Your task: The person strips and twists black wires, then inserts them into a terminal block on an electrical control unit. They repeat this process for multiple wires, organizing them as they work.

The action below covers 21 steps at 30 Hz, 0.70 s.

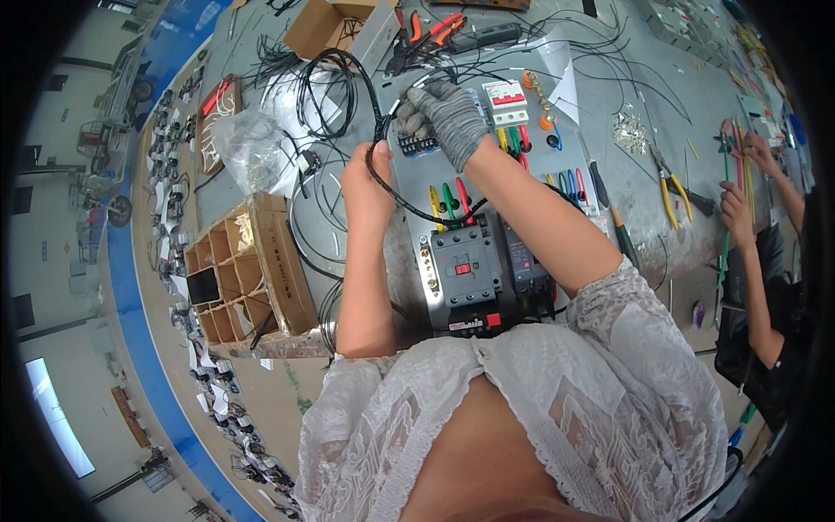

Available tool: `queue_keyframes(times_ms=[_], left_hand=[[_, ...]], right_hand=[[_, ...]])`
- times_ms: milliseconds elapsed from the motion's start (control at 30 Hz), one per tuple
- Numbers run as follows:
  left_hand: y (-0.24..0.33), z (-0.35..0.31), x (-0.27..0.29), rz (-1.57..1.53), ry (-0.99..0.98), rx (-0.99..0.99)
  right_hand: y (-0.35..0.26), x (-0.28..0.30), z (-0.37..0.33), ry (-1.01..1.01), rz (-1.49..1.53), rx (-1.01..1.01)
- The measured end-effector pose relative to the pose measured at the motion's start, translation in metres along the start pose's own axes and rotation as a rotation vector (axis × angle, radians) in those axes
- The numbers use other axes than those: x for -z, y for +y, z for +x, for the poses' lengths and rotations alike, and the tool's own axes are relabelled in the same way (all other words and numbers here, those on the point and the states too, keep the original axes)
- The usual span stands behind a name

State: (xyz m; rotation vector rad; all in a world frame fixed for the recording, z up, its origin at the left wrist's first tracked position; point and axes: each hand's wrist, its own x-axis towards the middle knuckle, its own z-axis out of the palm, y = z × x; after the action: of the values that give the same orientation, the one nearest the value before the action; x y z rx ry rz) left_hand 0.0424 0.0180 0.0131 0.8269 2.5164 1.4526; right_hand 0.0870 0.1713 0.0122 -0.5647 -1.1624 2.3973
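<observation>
My bare left hand (367,183) is closed round a black wire harness (381,130), a bundle wrapped in black spiral. The harness loops up to the far side and curves down past the contactor. My right hand (445,120), in a grey knitted glove, has its fingers curled and pinched on thin black wires with white end sleeves. It is just above a black terminal block (416,143), which it partly hides. Both hands are over a grey metal mounting plate (404,187). On this plate are a dark grey contactor (465,265) and a white circuit breaker (506,103) with coloured wires.
A cardboard divider box (283,261) stands left, near a clear plastic bag (248,143). Red-handled pliers (439,30) and an open carton (330,30) are at the far side. Yellow-handled pliers (671,200) and screwdrivers (622,239) lie right. Another person's hands (739,213) hold coloured wires.
</observation>
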Motion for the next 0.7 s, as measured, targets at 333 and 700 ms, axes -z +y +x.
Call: queue_keyframes(times_ms=[333,700], left_hand=[[-0.0017,0.0015,0.0008,-0.005,-0.025,0.034],[-0.0031,0.0023,0.0005,0.001,-0.021,0.037]], right_hand=[[-0.0049,-0.0034,-0.0038,0.052,-0.047,-0.003],[-0.0004,0.0007,-0.0028,0.012,-0.069,0.035]])
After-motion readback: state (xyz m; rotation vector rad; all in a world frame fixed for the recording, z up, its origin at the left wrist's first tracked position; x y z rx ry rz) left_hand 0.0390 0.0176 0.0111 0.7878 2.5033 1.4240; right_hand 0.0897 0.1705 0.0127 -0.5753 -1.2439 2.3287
